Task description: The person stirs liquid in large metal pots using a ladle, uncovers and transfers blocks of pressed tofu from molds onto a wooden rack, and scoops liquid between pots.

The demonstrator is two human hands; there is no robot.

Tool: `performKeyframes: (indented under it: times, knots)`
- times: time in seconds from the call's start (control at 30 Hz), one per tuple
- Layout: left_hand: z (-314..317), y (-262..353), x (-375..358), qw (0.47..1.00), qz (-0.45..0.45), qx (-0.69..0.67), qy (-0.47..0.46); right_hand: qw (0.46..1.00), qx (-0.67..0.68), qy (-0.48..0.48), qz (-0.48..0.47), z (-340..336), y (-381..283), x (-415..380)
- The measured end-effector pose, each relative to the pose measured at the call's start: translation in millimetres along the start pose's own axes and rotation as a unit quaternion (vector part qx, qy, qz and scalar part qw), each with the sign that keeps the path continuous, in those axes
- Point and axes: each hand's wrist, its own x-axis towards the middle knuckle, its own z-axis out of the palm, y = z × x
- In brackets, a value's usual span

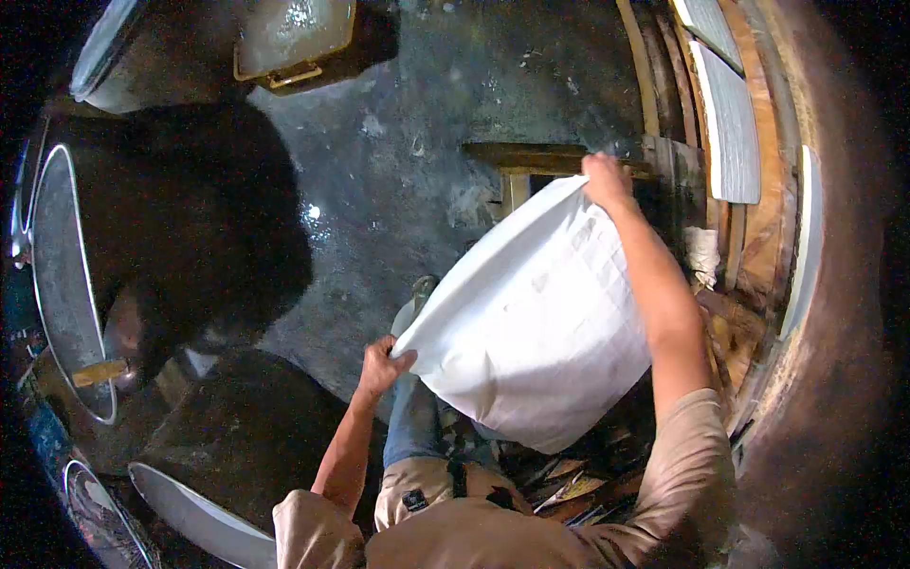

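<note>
A large white sack (545, 327) with creased sides hangs in front of my body, its mouth stretched wide between my hands. At the near left end of the rim, my left hand (385, 368) is closed on the edge, thumb on top. My right hand (607, 180) grips the far right end of the same rim, with that arm reaching forward along the sack's side. The sack covers part of my legs. Just beyond my right hand, a low wooden bench (531, 156) overlaps the sack's far end in this view.
A yellowish rectangular tub (294, 74) with liquid stands on the wet dark floor (417, 104). Large round metal-rimmed vats (66, 275) line the left. Wood scraps (578, 484) lie near my feet. White slabs (730, 133) lean against planks at right.
</note>
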Motion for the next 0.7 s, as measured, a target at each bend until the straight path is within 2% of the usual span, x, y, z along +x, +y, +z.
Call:
performKeyframes:
  times: [0.03, 0.1, 0.13, 0.17, 0.2, 0.23, 0.27, 0.3, 0.33, 0.37, 0.4, 0.43, 0.47, 0.5, 0.53, 0.57, 0.63, 0.7]
  knots:
    - [1.9, -8.8, -10.2, 1.0, 0.024, -0.014, -0.01, 0.996, 0.04, 0.076, -0.013, 0.9, 25.8, -3.9]
    - [13.6, -37.4, -41.7, 0.996, 0.073, -0.039, -0.032, 0.98, 0.078, 0.17, 0.066, -32.1, 47.1, -54.7]
    - [20.8, -20.8, -66.1, 0.991, 0.137, -0.003, -0.012, 0.978, 0.076, 0.134, 0.143, -39.4, 58.0, -81.8]
    - [26.0, -7.1, -80.7, 0.975, 0.208, 0.06, -0.049, 0.969, 0.068, 0.092, 0.219, -46.0, 69.5, -108.6]
    - [39.1, -7.3, -99.4, 0.976, 0.176, 0.101, -0.079, 0.951, 0.11, 0.082, 0.277, -41.8, 85.8, -138.7]
    - [50.8, -18.8, -107.4, 0.969, 0.142, 0.103, -0.173, 0.914, 0.215, 0.09, 0.332, -30.1, 103.3, -170.3]
    - [66.7, -10.3, -121.5, 0.956, 0.148, 0.123, -0.221, 0.83, 0.402, 0.144, 0.359, -19.1, 121.9, -198.7]
    - [83.8, 0.6, -136.4, 0.935, 0.198, 0.144, -0.255, 0.717, 0.556, 0.204, 0.367, -4.7, 138.8, -228.0]
    - [104.1, 9.1, -149.3, 0.91, 0.247, 0.164, -0.289, 0.625, 0.647, 0.277, 0.337, 13.7, 160.5, -254.6]
    - [126.7, 9.5, -161.5, 0.905, 0.24, 0.083, -0.341, 0.518, 0.723, 0.344, 0.3, 33.4, 187.6, -282.2]
    - [150.9, 15.0, -176.3, 0.877, 0.342, 0.109, -0.32, 0.449, 0.777, 0.357, 0.26, 29.9, 204.4, -317.1]
    - [168.4, 30.3, -194.9, 0.868, 0.303, 0.119, -0.375, 0.383, 0.843, 0.318, 0.206, 17.0, 214.8, -355.9]
    - [185.8, 46.0, -213.7, 0.857, 0.262, 0.131, -0.425, 0.375, 0.847, 0.292, 0.237, 21.0, 240.1, -388.5]
    - [200.5, 59.7, -237.1, 0.835, 0.068, 0.123, -0.531, 0.367, 0.851, 0.266, 0.267, 27.2, 267.0, -420.8]
    - [227.0, 26.4, -244.9, 0.82, 0.121, 0.105, -0.549, 0.367, 0.846, 0.255, 0.291, 29.2, 285.8, -459.1]
    - [251.2, 38.5, -262.5, 0.766, 0.169, 0.176, -0.595, 0.373, 0.837, 0.259, 0.305, 30.6, 301.1, -504.0]
    - [304.6, 25.6, -300.9, 0.747, 0.058, 0.137, -0.648, 0.407, 0.802, 0.282, 0.335, 35.3, 322.8, -599.5]
    - [360.8, 17.3, -343.5, 0.687, 0.175, 0.197, -0.677, 0.441, 0.757, 0.312, 0.367, 40.9, 341.6, -697.7]
